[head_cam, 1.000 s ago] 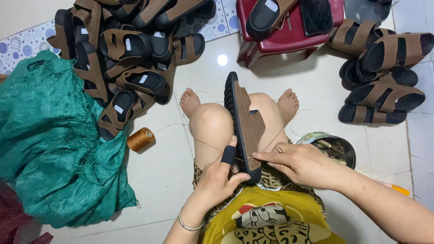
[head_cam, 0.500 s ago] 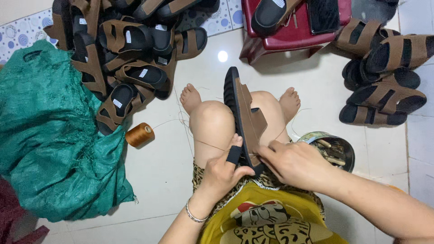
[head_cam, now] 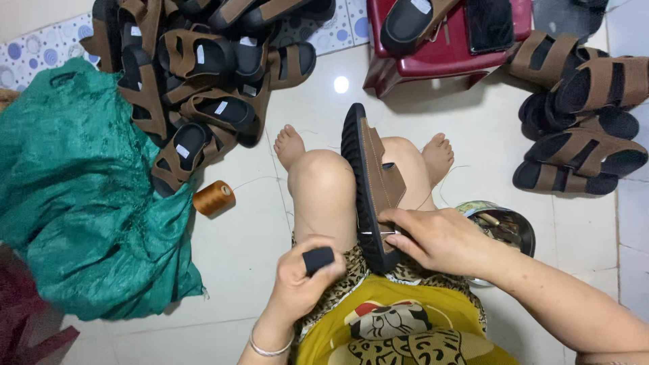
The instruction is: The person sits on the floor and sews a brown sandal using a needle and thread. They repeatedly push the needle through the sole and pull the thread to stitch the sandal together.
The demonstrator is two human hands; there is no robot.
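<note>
Pale tile floor (head_cam: 243, 270), glossy, with a strip of blue-dotted tiles (head_cam: 40, 51) along the far wall.

Labels: small white rectangular tags sit on the footbeds of several sandals in the pile (head_cam: 203, 88) at upper left; print too small to tell.

Containers: green woven sack (head_cam: 81, 203) slumped at left, mouth and contents hidden. Round metal tin (head_cam: 507, 230) on the floor just beside the right knee, small bits inside, not clear what. Red plastic stool (head_cam: 439, 57) at top holds 1 black-soled sandal and a dark flat slab. Orange-brown thread spool (head_cam: 214, 197) lies on its side between the pile and the left leg. A second group of brown sandals (head_cam: 581, 128) sits at right.

Sandal (head_cam: 372, 182) in work: thick black ribbed sole, brown strap upper with pale stitching, stood on edge between the 2 bare knees, toe pointing away.

Left hand (head_cam: 304, 277): fingers curled shut around a small black block (head_cam: 318, 259), held near the sandal's heel, not touching it.

Right hand (head_cam: 439, 238): fingertips pinched at the sandal's heel end, where a thin needle-like line shows; palm rests against the sole edge.
</note>
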